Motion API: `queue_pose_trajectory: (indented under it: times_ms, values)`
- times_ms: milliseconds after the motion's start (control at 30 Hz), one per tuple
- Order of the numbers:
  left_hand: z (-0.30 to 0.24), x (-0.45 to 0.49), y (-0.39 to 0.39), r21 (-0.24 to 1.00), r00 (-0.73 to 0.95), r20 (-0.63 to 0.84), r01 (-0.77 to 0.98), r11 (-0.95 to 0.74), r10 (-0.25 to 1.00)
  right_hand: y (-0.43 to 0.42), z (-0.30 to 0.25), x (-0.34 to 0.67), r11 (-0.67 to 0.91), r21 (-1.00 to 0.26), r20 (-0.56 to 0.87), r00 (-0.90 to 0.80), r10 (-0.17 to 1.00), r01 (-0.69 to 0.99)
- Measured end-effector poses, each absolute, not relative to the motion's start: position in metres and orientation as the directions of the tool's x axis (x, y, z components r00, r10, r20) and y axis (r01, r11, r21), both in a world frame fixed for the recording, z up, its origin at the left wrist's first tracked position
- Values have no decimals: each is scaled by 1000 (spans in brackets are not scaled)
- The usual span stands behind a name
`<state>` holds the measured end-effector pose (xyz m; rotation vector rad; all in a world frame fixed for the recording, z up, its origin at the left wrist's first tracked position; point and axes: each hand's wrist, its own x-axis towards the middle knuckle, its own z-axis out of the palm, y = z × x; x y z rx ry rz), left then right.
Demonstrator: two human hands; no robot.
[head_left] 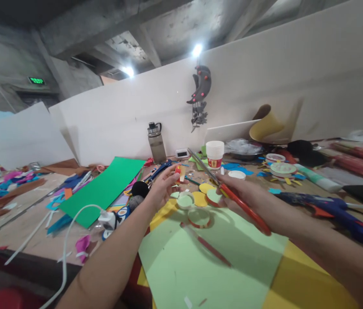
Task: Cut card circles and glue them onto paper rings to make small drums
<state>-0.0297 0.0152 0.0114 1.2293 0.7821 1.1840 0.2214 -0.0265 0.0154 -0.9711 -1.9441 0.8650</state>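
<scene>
My left hand [163,187] pinches a small red and yellow scrap [181,173], which looks like a strip of printed paper cup. My right hand [241,187] grips scissors [249,211] with red handles, their blades pointing up and to the left; whether the blades are apart is unclear. Below both hands lies a light green sheet [207,270] over yellow sheets. On it rest a cut cup ring [198,218] and a red pencil [213,250]. Yellow paper discs [200,199] and a round green-centred piece [185,201] are between the hands.
Stacked paper cups [215,154] and a water bottle [156,143] stand at the back. A blue glue gun [339,214] lies at right. At left are a dark green sheet [104,189] and a white cable [65,253]. A moon ornament [202,86] hangs on the white partition.
</scene>
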Motion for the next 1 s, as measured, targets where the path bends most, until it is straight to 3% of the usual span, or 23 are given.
queue_pose_trajectory:
  times_ms: [133,267,1000]
  values:
    - [12,-31,16,953,302,176,-292,-84,937,-36,27,224,290,-864,81,-455,887,412]
    - [14,-32,15,942,339,193,-326,-78,921,-46,44,222,256,-843,-35,-523,852,474]
    - [13,-31,13,958,395,163,-281,-50,904,-55,50,214,255,-783,-113,-532,839,568]
